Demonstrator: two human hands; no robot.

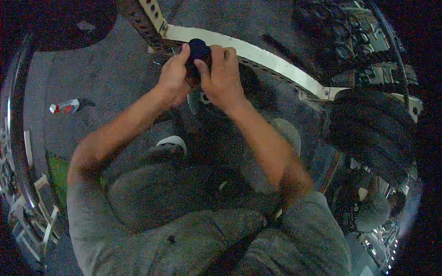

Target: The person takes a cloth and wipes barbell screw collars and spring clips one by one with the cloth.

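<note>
Between my two hands, at the top centre, is a dark, round piece point(199, 48) with a rough-looking rim; its exact kind is too dark to make out. My left hand point(174, 77) is closed on its left side, thumb pointing up along it. From the right, my right hand point(223, 76) grips it with bent fingers and the thumb across the near side. The lower part of the piece is hidden by my hands and shadow. Just behind it runs a long white metal beam point(248, 46), close to my right fingers. Below my hands a dark round shape with a pale centre point(206, 97) shows partly.
A large black tire point(373, 133) stands at the right, by the beam's end. On the grey floor point(110, 69) to the left lies a clear container with red contents point(65, 107). A perforated metal bar point(154, 16) rises at the top. Another person point(375, 211) is at the lower right.
</note>
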